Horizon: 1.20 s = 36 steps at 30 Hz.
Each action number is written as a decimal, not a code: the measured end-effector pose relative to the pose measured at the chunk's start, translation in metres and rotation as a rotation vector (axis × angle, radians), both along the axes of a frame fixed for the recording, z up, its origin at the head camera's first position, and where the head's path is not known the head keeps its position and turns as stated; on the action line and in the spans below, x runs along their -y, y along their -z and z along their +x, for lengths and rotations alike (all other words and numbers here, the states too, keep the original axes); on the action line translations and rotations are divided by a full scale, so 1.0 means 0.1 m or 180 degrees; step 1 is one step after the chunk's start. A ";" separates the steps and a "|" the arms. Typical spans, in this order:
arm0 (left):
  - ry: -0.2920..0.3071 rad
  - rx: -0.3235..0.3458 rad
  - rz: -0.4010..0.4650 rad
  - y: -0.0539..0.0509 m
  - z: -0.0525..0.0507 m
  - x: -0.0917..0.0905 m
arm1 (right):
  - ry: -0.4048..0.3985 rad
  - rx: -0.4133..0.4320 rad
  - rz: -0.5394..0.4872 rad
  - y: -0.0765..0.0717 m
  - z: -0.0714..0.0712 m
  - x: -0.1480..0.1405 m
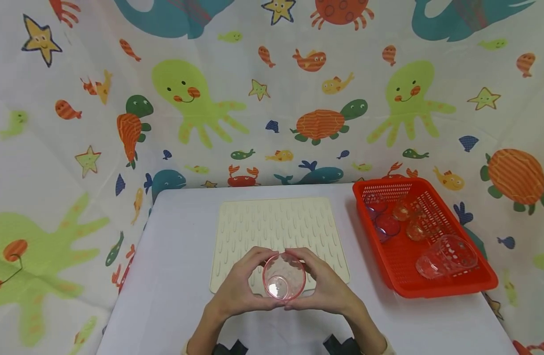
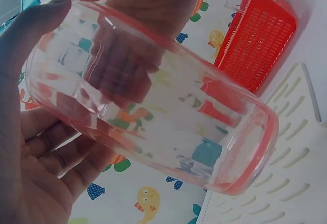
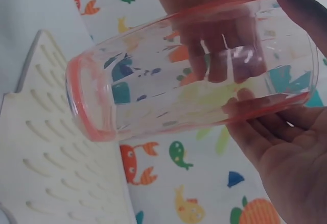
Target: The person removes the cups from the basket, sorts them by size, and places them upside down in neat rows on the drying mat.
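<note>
Gripping a pink-rimmed tumbler between curled hands at lower center, apparently for placing; next, likely, steady lowering onto the mat.

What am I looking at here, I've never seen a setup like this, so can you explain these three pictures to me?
No robot here: a person works with two bare hands, the left hand and the right hand. The wide picture comes from a camera worn on the head, looking forward and down. The two close-ups come from cameras on the wrists, so the cup looks large and slanted there. Both hands hold that clear, pink-tinted cup between them. On the white table are a cream ridged mat and, to its right, a red basket holding another clear cup on its side and some smaller colored pieces. Behind hangs a cloth printed with sea animals.
</note>
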<state>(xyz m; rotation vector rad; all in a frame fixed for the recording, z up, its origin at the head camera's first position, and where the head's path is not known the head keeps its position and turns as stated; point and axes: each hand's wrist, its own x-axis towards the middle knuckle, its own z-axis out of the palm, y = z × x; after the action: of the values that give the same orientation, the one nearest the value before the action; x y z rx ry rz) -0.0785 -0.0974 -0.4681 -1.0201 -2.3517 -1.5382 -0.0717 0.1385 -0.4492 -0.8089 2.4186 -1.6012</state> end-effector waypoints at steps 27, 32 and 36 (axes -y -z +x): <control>-0.0179 -0.0469 0.0183 -0.21 -0.03 0.02 | -0.0135 0.0451 -0.0303 0.68 -0.09 0.15; -0.0236 -0.0442 0.0167 -0.20 -0.03 0.04 | -0.0190 0.0340 -0.0341 0.70 -0.09 0.16; -0.0287 -0.0433 0.0162 -0.20 -0.02 0.09 | -0.0210 0.0359 -0.0438 0.70 -0.10 0.16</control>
<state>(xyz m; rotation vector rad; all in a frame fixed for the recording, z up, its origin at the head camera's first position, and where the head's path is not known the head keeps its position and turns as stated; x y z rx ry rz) -0.0800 -0.1061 -0.4477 -0.9612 -2.2236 -1.4411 -0.0819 0.1223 -0.5193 -0.7878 2.2021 -1.7535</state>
